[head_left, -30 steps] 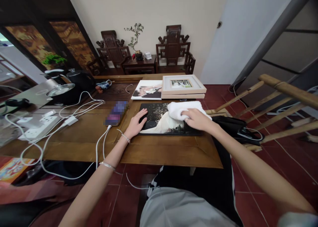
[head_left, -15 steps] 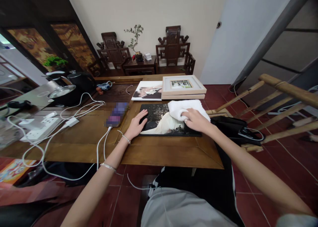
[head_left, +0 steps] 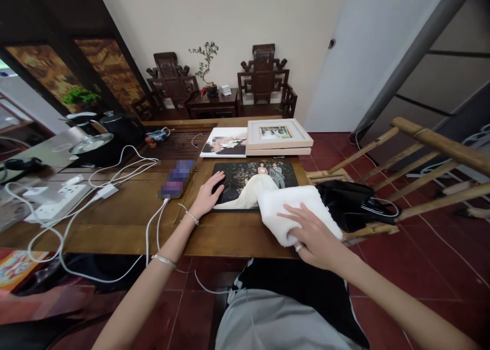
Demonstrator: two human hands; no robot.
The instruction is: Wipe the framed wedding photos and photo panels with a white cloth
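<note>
Head view looks down on a long wooden tabletop (head_left: 126,207), where a dark photo panel (head_left: 245,179) lies flat near the front edge. Its long axis runs left to right, parallel to that edge, and the pictured couple stand upright as seen from the person's seat. Just beyond it sit stacked pale frames (head_left: 277,134). A folded white towel (head_left: 285,207) covers the panel's near right corner, its long axis slanting from far left to near right, its near end reaching past the tabletop's front edge. The right arm comes in from the lower right, and the right hand (head_left: 314,235) lies palm down on the towel's near end, fingers spread and flat, pressing rather than gripping. The left arm stretches forward from the lower left; the left hand (head_left: 206,197) rests palm down, fingers loosely apart, fingertips on the panel's left edge. A phone (head_left: 176,178) lies just left of that hand, and a ring (head_left: 297,247) shows on the right hand.
</note>
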